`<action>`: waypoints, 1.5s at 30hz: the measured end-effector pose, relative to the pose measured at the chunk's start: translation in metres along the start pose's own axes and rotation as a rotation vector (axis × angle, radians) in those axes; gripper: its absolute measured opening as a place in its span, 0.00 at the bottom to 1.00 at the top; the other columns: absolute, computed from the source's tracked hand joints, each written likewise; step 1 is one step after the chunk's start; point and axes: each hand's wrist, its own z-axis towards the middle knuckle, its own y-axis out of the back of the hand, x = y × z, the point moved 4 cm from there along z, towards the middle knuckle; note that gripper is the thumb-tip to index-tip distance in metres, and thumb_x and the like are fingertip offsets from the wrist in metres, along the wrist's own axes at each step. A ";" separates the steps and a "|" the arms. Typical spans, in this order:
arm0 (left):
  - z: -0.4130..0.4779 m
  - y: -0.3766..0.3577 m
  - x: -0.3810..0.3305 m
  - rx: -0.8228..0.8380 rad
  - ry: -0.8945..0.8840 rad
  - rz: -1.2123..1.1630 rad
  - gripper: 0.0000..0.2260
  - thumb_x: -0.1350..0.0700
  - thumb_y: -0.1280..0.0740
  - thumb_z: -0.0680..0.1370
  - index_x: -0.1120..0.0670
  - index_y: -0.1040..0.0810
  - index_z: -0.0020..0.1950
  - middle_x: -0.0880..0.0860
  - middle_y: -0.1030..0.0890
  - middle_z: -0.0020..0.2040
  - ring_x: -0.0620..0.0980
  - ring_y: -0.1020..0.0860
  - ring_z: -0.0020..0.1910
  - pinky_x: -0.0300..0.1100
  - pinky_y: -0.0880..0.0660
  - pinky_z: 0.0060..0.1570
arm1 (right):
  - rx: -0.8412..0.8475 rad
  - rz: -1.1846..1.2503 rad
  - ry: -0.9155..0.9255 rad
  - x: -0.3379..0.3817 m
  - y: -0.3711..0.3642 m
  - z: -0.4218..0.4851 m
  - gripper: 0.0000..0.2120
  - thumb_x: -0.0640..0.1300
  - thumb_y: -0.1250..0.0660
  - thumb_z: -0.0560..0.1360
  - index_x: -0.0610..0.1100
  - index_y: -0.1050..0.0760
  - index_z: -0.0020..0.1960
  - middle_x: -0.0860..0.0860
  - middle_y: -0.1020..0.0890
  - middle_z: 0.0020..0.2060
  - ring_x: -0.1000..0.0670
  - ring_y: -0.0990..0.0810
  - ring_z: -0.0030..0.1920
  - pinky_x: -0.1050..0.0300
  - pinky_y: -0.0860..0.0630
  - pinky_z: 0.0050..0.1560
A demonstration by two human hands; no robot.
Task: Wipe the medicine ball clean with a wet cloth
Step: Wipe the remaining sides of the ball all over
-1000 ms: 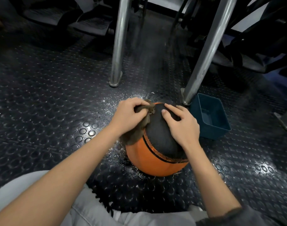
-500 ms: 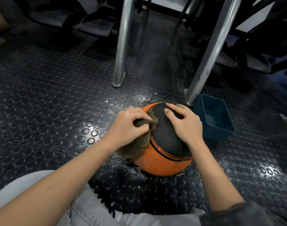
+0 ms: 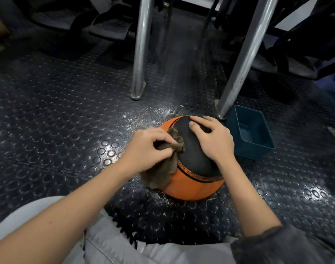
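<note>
Fingers of the left hand are curled tight round a bunched brown cloth and pinch it against the upper left of the ball, at the edge where the black panel meets the orange. The loose end of the cloth hangs down the ball's left side toward the floor. Beyond the ball, to its left, a steel pole stands upright on that dark studded floor. The ball itself rests on the floor just ahead of the person's grey-trousered legs. It is orange below and along its far left rim, with the black panel across its top. Pale specks lie on the floor just beyond the ball and at its near foot. The right hand lies on top of the ball, on the right part of the black panel, with its fingers loosely extended and a little spread, pressing down and gripping nothing. A leaning pole meets the floor just beyond the ball's right side. A dark blue tub sits just right of the ball, open side up. Whether it touches the ball cannot be told.
</note>
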 end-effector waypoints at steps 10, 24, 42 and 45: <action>0.050 -0.001 0.027 -0.141 0.240 -0.007 0.08 0.62 0.30 0.72 0.51 0.16 0.48 0.47 0.18 0.41 0.34 0.25 0.37 0.23 0.33 0.39 | -0.068 -0.006 0.077 -0.001 -0.002 -0.022 0.12 0.58 0.35 0.74 0.65 0.23 0.58 0.60 0.28 0.66 0.55 0.33 0.67 0.60 0.40 0.62; -0.009 -0.013 -0.010 -0.104 0.023 0.018 0.11 0.59 0.33 0.67 0.51 0.15 0.45 0.37 0.22 0.41 0.41 0.23 0.46 0.35 0.29 0.53 | 0.041 0.041 0.057 -0.002 0.001 0.005 0.09 0.57 0.36 0.75 0.68 0.24 0.54 0.60 0.26 0.63 0.54 0.31 0.66 0.56 0.35 0.58; 0.030 0.007 0.010 -0.107 0.197 0.007 0.11 0.65 0.31 0.71 0.52 0.16 0.48 0.41 0.21 0.41 0.37 0.24 0.42 0.24 0.33 0.45 | -0.033 -0.122 0.167 0.016 -0.012 -0.018 0.13 0.53 0.42 0.79 0.62 0.24 0.60 0.60 0.27 0.64 0.56 0.35 0.65 0.56 0.33 0.60; -0.004 0.006 -0.008 -0.038 0.080 -0.001 0.13 0.62 0.33 0.68 0.49 0.16 0.47 0.40 0.20 0.43 0.35 0.23 0.46 0.26 0.31 0.51 | -0.008 -0.114 0.133 0.016 -0.013 -0.009 0.13 0.53 0.43 0.79 0.63 0.23 0.59 0.60 0.27 0.63 0.54 0.33 0.65 0.56 0.33 0.58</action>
